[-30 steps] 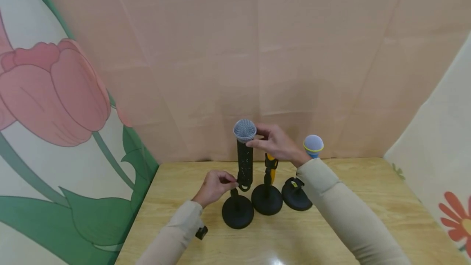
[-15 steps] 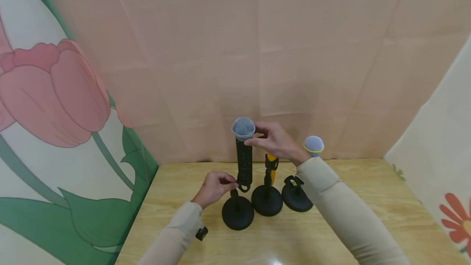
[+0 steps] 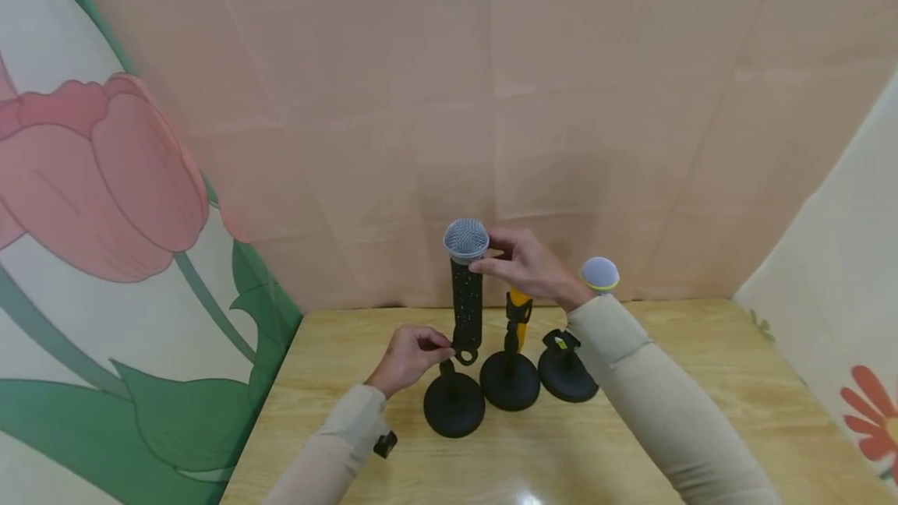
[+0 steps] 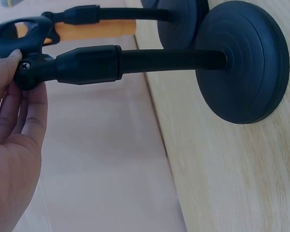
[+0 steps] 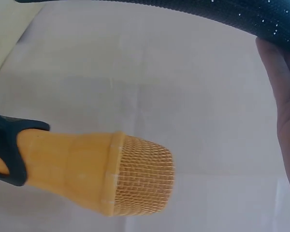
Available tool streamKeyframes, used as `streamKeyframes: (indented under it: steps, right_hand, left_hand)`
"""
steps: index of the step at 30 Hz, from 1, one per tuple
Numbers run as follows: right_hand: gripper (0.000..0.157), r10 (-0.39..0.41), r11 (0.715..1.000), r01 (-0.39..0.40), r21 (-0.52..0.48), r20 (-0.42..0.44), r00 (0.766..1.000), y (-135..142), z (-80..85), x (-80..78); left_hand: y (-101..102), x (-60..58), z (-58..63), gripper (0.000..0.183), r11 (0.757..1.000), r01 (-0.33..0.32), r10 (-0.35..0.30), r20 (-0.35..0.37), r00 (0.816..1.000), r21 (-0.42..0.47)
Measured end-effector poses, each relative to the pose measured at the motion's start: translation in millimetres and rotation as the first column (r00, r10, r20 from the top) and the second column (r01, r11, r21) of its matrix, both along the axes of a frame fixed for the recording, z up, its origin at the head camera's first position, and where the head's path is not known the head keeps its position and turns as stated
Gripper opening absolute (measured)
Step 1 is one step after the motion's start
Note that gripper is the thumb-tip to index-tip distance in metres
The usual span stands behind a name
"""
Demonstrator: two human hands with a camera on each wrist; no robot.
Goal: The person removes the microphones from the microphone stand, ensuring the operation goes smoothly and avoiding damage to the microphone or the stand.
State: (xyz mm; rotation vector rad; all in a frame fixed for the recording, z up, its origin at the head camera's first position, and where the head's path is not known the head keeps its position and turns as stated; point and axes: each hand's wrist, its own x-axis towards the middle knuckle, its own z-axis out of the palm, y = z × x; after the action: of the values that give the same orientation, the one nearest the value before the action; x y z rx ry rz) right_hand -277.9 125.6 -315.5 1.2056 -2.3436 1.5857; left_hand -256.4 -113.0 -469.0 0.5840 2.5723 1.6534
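My right hand [image 3: 529,265] holds a black speckled microphone [image 3: 467,302] just below its silver mesh head, keeping it upright. Below it is the clip [image 4: 29,31] of the left black desk stand [image 3: 453,405], which my left hand [image 3: 414,357] pinches beside its screw. The microphone's lower end is at the clip's ring; whether it sits inside cannot be told. In the right wrist view, the right hand [image 5: 287,111] touches the dark handle at the upper right. An orange microphone [image 5: 82,169] rests in the clip of the middle stand [image 3: 510,382].
A third black stand [image 3: 567,376] is on the right, partly behind my right sleeve. Above it shows a white-headed microphone [image 3: 599,274] with a yellow ring. The stands are on a wooden table [image 3: 337,333] against a pink-beige backdrop, with flower-painted panels at both sides.
The black microphone and my right hand have shifted up very slightly. My left hand stays at the clip, and the stands have not moved.
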Motion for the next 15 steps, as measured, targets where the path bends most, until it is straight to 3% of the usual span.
streamKeyframes:
  steps: [15]
  right_hand:
    - [0.043,0.040,0.999,-0.039,-0.007,0.026,0.999,5.4,8.1,-4.4]
  left_hand:
    - [-1.7,-0.1,2.6,0.003,0.999,0.007,-0.007,0.000,1.000,-0.035]
